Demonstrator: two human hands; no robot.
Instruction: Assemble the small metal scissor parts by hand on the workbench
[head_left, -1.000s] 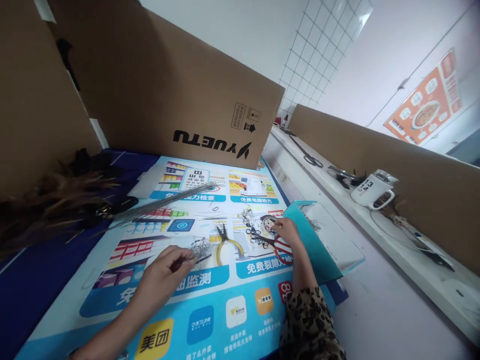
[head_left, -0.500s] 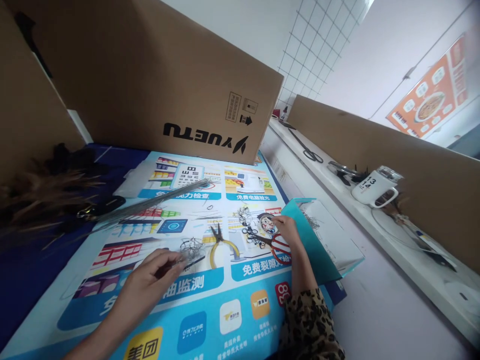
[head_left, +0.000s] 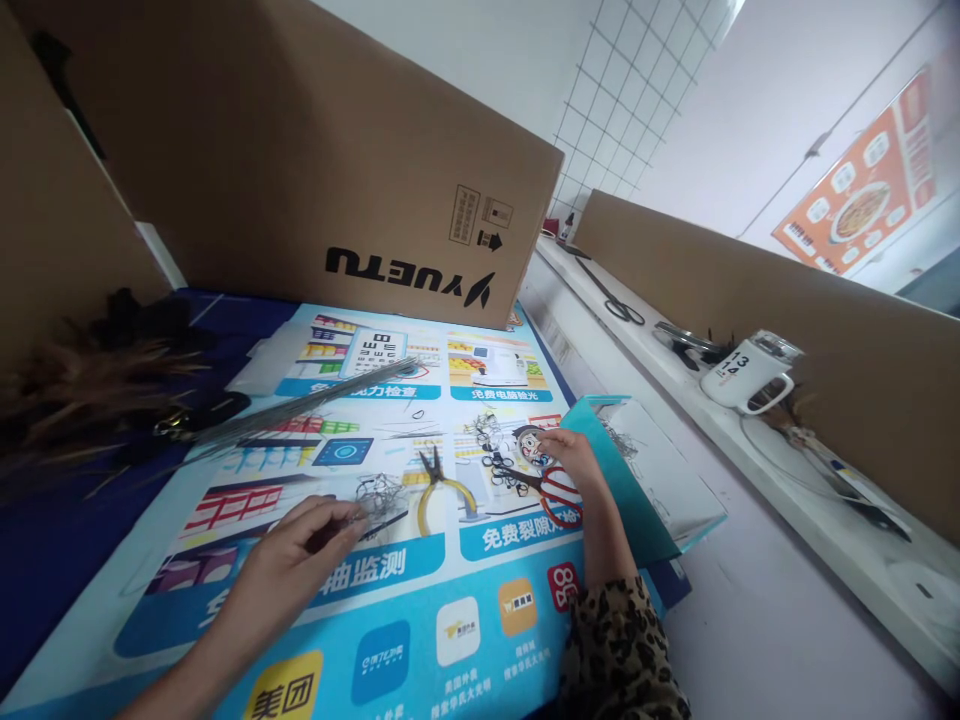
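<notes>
My left hand point(head_left: 311, 540) is closed in a pinch at the edge of a tangle of thin wire pieces point(head_left: 381, 495). Whatever lies between its thumb and forefinger is too small to make out. My right hand point(head_left: 576, 460) has its fingers pressed together over a printed cartoon face, beside a cluster of small dark wire loops point(head_left: 499, 462). What its fingertips hold, if anything, is hidden. Just below that hand lie red-handled scissors point(head_left: 561, 498). Yellow-handled pliers point(head_left: 442, 490) rest with jaws apart between both hands.
A bundle of long thin wires point(head_left: 315, 398) lies across the mat. An open teal box point(head_left: 622, 490) with wire bits stands at right. Brown feathers point(head_left: 97, 390) are at left, and a large carton point(head_left: 420, 180) stands behind. The side ledge carries a white mug point(head_left: 746, 372) and black scissors point(head_left: 622, 308).
The fingertips of my right hand have shifted slightly to the left over the printed face. My left hand stays at the wire tangle. The view has moved very little.
</notes>
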